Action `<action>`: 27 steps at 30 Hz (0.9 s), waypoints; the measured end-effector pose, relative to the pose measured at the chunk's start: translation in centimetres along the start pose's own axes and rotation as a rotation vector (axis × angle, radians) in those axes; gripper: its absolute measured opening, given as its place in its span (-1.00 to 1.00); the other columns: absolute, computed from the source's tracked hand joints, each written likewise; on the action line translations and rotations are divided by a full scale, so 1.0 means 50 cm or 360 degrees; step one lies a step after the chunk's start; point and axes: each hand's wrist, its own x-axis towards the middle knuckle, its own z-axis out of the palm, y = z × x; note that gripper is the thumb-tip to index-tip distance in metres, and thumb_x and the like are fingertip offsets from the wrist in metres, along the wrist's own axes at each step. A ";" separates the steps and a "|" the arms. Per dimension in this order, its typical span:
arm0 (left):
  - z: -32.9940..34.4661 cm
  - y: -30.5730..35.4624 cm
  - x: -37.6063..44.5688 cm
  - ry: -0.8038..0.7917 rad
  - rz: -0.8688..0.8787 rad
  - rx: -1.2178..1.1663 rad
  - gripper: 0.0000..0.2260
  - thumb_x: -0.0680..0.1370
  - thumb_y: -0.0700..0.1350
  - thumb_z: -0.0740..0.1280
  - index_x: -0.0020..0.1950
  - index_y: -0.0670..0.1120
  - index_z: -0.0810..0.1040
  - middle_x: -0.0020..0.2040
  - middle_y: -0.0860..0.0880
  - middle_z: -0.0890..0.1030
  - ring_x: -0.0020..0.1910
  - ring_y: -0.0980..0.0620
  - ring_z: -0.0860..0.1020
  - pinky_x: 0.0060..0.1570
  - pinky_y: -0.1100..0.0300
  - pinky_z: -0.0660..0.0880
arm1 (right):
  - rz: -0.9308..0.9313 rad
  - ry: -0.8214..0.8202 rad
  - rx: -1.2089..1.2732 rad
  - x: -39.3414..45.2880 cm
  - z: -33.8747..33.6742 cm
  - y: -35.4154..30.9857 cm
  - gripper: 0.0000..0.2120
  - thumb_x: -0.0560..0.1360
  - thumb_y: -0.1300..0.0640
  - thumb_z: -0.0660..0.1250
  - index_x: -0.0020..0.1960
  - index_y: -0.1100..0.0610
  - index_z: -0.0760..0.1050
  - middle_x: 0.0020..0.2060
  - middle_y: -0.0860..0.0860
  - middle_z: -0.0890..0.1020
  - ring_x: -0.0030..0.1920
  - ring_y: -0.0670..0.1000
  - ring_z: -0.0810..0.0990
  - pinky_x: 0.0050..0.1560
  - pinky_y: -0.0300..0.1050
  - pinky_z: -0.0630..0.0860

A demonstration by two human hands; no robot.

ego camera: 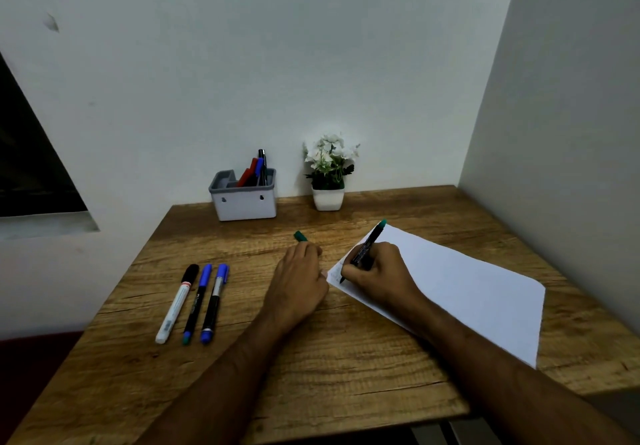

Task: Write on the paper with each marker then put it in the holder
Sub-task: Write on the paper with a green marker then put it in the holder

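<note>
We see a wooden table (346, 358) pushed into a corner, walls along its far and right edges, its left and near edges free. The broadest bare stretch of grainy, cracked wood lies in front, between our forearms; the far strip carries a grey-and-white holder (244, 199) and a small white pot of flowers (329, 174) side by side against the wall.

The holder is a boxy, rounded plastic tub, already holding red, blue and black pens. A smooth white paper (467, 282) lies slantwise on the right, one corner near the table's right edge. Three capped markers (197, 302) lie side by side on the left (one white-bodied with a black cap, two dark with blue caps).

Our right hand (377, 271) has its grip clamped on a green marker (367, 247), tip down on the sheet's left corner. Our left hand (298, 282) rests on the wood just beside the paper, fingers curled around a green cap (300, 236) that pokes out beyond them.
</note>
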 end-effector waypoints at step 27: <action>-0.007 0.008 -0.004 -0.0012 -0.0013 0.0001 -0.60 0.61 -0.06 0.22 0.44 -0.07 0.34 0.37 0.02 0.39 0.36 0.07 0.30 0.37 0.11 0.31 | 0.0215 0.0090 -0.0022 0.009 -0.003 0.007 -0.90 0.44 0.15 0.44 -0.24 0.13 0.64 -0.35 -0.01 0.69 -0.27 -0.10 0.66 -0.26 -0.16 0.53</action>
